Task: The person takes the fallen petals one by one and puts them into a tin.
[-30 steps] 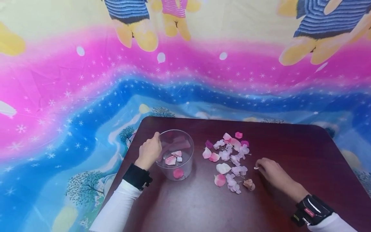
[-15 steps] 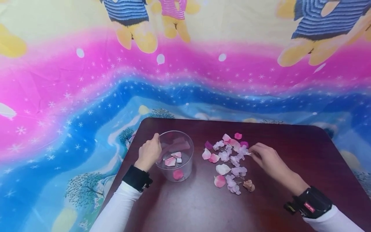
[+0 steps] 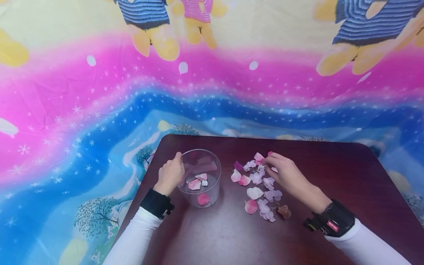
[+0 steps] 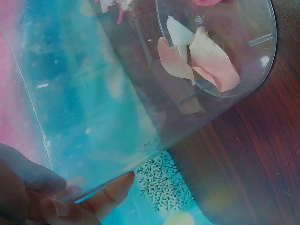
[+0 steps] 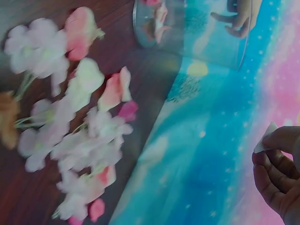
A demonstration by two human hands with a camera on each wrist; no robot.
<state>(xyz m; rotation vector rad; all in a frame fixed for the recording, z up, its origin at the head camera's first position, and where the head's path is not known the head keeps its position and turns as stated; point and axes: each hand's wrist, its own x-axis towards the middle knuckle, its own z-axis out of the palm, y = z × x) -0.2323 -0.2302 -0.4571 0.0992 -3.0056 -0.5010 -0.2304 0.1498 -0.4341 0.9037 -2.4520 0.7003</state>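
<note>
1. Your left hand (image 3: 170,173) is left of centre in the head view; its grip is clamped on the wall of the clear bucket (image 3: 216,189) near the rim, at the bucket's left side.
2. The bucket stands on the dark bench (image 3: 202,239), left of centre; inside lie a few pale pink petals (image 4: 215,65) and a small white petal (image 4: 179,32), with a deeper pink petal (image 3: 203,199) low at the front.
3. Your right hand (image 3: 289,175) is right of centre, over the upper right of the scattered flowers; its grip is closed, thumb against finger, on a small white piece (image 5: 265,138); it is probably a petal, though the right wrist view is too soft to settle it.
4. Between your hands, pale blossoms (image 3: 256,178) run down the middle of the bench; a magenta petal (image 3: 237,165) lies at their upper left, a white petal (image 3: 255,193) and a pink petal (image 3: 251,207) at lower left, a brown bloom (image 3: 284,211) at lower right.
5. Behind the bench, a printed cloth (image 3: 99,92) fills the upper frame.
</note>
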